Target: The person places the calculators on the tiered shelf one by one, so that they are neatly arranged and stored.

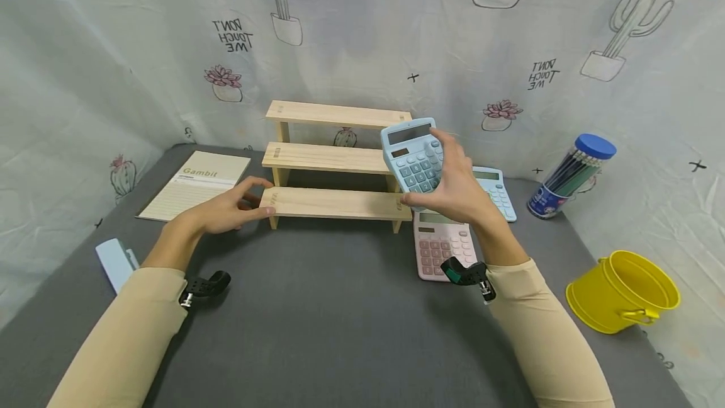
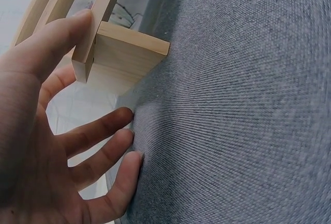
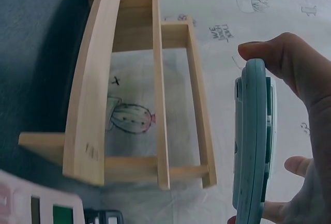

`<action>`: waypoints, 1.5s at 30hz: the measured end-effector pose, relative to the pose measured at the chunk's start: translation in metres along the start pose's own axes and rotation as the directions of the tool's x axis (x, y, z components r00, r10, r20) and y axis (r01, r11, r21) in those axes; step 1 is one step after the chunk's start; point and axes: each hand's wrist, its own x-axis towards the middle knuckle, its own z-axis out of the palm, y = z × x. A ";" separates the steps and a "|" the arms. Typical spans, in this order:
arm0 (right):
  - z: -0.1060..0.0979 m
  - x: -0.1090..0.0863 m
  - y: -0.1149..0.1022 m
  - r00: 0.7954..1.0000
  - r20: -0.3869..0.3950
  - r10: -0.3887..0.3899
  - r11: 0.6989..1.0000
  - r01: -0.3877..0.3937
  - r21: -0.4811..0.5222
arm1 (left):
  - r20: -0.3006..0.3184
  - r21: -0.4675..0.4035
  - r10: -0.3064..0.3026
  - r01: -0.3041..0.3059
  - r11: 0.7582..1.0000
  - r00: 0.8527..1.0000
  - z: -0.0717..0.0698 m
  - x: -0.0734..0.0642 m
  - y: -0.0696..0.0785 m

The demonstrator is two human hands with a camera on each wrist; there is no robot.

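Observation:
A light blue calculator [image 1: 415, 159] is held up in my right hand [image 1: 457, 184], thumb on one edge and fingers on the other. It tilts in the air by the right end of a three-step wooden shelf [image 1: 340, 203]. The right wrist view shows the calculator [image 3: 249, 141] edge-on, apart from the boards. My left hand [image 1: 223, 209] pinches the left end of the lowest board between thumb and index finger. In the left wrist view, the other fingers of that hand [image 2: 46, 146] spread loosely beside the shelf's leg [image 2: 129, 53].
Below my right hand lie a pink calculator [image 1: 438, 247] and another blue calculator [image 1: 498, 197]. A blue-lidded pencil tub [image 1: 572, 175] and a yellow bucket [image 1: 612, 298] stand right. At left are a notepad [image 1: 195, 184] and a pale blue object [image 1: 115, 263], partly hidden by the sleeve.

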 end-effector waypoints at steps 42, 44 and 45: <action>0.057 0.092 -0.092 0.999 -0.031 -0.037 0.995 0.034 -0.096 | -0.014 -0.004 0.010 -0.010 1.000 1.000 0.001 -0.003 -0.003; 0.061 0.098 -0.095 0.999 -0.026 -0.028 0.994 0.025 -0.110 | -0.014 -0.007 0.010 -0.010 1.000 1.000 0.001 -0.003 -0.003; 0.063 0.100 -0.097 0.999 -0.024 -0.026 0.993 0.023 -0.114 | -0.014 -0.008 0.009 -0.009 1.000 1.000 0.001 -0.003 -0.003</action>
